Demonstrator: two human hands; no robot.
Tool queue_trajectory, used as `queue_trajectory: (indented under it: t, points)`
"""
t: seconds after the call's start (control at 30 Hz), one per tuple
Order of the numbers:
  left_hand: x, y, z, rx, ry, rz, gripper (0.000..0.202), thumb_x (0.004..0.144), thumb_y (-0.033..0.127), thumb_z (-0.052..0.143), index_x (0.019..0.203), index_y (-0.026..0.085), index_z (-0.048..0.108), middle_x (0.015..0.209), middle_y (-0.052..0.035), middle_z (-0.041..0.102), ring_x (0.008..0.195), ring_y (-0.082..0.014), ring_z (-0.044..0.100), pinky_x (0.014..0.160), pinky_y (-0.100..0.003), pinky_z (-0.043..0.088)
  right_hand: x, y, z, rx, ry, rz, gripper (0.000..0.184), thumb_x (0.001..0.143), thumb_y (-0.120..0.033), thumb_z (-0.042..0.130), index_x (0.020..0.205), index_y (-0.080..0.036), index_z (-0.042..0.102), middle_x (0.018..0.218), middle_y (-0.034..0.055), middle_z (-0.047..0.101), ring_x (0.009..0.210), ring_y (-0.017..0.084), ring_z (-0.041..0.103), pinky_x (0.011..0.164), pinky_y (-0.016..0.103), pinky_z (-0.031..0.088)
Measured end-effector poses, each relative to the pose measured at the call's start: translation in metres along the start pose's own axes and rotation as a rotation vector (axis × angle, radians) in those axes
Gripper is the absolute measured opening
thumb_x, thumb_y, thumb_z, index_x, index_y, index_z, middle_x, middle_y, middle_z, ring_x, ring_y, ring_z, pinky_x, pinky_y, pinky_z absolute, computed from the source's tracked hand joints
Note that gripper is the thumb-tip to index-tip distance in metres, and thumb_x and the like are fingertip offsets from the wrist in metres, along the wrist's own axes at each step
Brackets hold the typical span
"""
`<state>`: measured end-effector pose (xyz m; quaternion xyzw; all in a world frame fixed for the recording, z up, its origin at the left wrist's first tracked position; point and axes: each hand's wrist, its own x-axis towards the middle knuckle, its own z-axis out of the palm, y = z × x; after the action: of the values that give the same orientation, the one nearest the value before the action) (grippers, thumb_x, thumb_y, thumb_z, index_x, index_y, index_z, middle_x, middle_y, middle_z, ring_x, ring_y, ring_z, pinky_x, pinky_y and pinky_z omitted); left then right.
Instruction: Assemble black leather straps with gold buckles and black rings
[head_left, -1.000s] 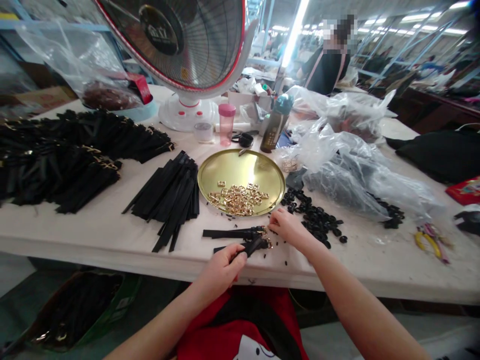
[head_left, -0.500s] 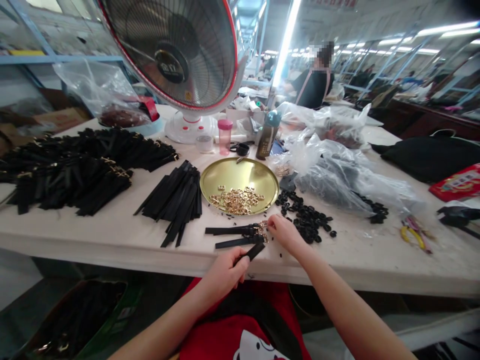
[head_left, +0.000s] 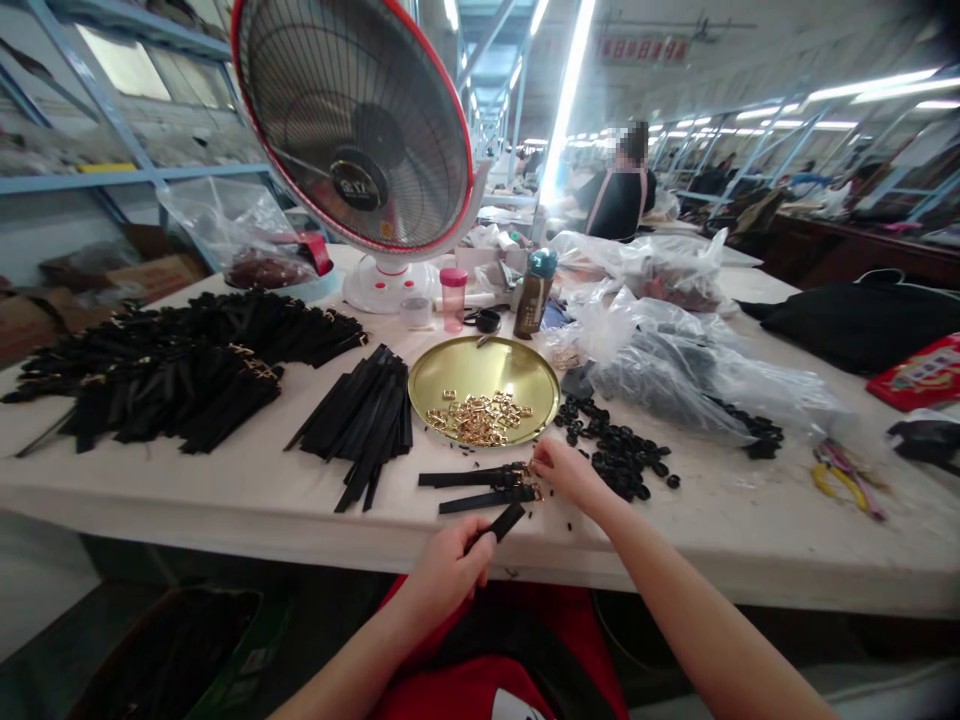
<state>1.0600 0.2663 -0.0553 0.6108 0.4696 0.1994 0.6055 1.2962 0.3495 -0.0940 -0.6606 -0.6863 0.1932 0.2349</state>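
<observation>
My left hand (head_left: 456,562) is closed around a black strap (head_left: 504,522), whose free end points up and right. Just beyond it, finished-looking black straps with gold buckles (head_left: 487,497) lie side by side on the table. The fingers of my right hand (head_left: 564,470) pinch a gold buckle (head_left: 533,466) beside the buckle ends of those straps; the fingertips partly hide it. A round gold tray (head_left: 487,362) stands behind, with a heap of small gold buckles (head_left: 484,418) in its front half. Black rings (head_left: 619,455) are scattered to the right of my right hand.
Plain black straps (head_left: 360,420) lie left of the tray, with piles of buckled straps (head_left: 165,380) farther left. A fan (head_left: 360,185), a pink cup (head_left: 453,300) and a bottle (head_left: 534,295) stand behind. Plastic bags (head_left: 667,350) and yellow-handled pliers (head_left: 844,482) lie right.
The head view has tilted up slightly, so everything sits lower in the picture. Both hands keep nearly the same place and grip.
</observation>
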Motion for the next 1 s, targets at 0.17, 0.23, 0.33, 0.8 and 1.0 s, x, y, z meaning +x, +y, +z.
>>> queue_trajectory:
  t: [0.17, 0.23, 0.33, 0.8, 1.0]
  points:
    - [0.01, 0.001, -0.004, -0.039, 0.047, 0.011, 0.024, 0.083, 0.036, 0.039, 0.092, 0.016, 0.05, 0.053, 0.0059, 0.044, 0.041, -0.0064, 0.036, 0.041, -0.017, 0.03, -0.032, -0.02, -0.005, 0.338, 0.132, 0.011, 0.02, 0.08, -0.031, 0.05, 0.096, -0.02, 0.055, 0.076, 0.0013, 0.06, 0.069, 0.014, 0.055, 0.067, 0.028, 0.042]
    - [0.016, 0.004, -0.004, -0.069, 0.069, 0.022, 0.026, 0.083, 0.037, 0.04, 0.094, 0.016, 0.049, 0.054, 0.0056, 0.045, 0.042, -0.0066, 0.036, 0.042, -0.017, 0.031, -0.047, -0.038, -0.007, 0.691, 0.127, 0.052, 0.025, 0.077, -0.036, 0.056, 0.096, -0.021, 0.057, 0.065, -0.0019, 0.055, 0.059, 0.012, 0.052, 0.059, 0.026, 0.042]
    - [0.022, 0.01, -0.001, -0.091, 0.048, 0.047, 0.028, 0.084, 0.041, 0.04, 0.089, 0.016, 0.05, 0.055, 0.0051, 0.045, 0.043, -0.0069, 0.037, 0.043, -0.018, 0.031, -0.061, -0.063, -0.008, 1.119, 0.05, 0.207, 0.029, 0.071, -0.037, 0.064, 0.095, -0.022, 0.061, 0.064, -0.0034, 0.055, 0.052, 0.008, 0.048, 0.054, 0.023, 0.042]
    - [0.029, 0.014, -0.01, 0.195, -0.027, 0.184, 0.024, 0.086, 0.031, 0.039, 0.083, 0.017, 0.059, 0.077, -0.0005, 0.06, 0.073, -0.0139, 0.053, 0.067, -0.023, 0.037, -0.073, -0.08, 0.018, 1.236, -0.155, 0.453, 0.031, 0.06, -0.04, 0.073, 0.081, -0.018, 0.066, 0.058, -0.0026, 0.057, 0.052, 0.008, 0.048, 0.054, 0.023, 0.041]
    - [0.032, 0.012, 0.002, 0.01, -0.003, 0.084, 0.014, 0.082, 0.029, 0.044, 0.087, 0.015, 0.047, 0.075, -0.0003, 0.058, 0.067, -0.0123, 0.053, 0.063, -0.022, 0.041, -0.081, -0.081, 0.021, 1.391, -0.141, 0.441, 0.024, 0.065, -0.033, 0.071, 0.079, -0.019, 0.058, 0.067, -0.0043, 0.057, 0.057, 0.007, 0.047, 0.056, 0.021, 0.039]
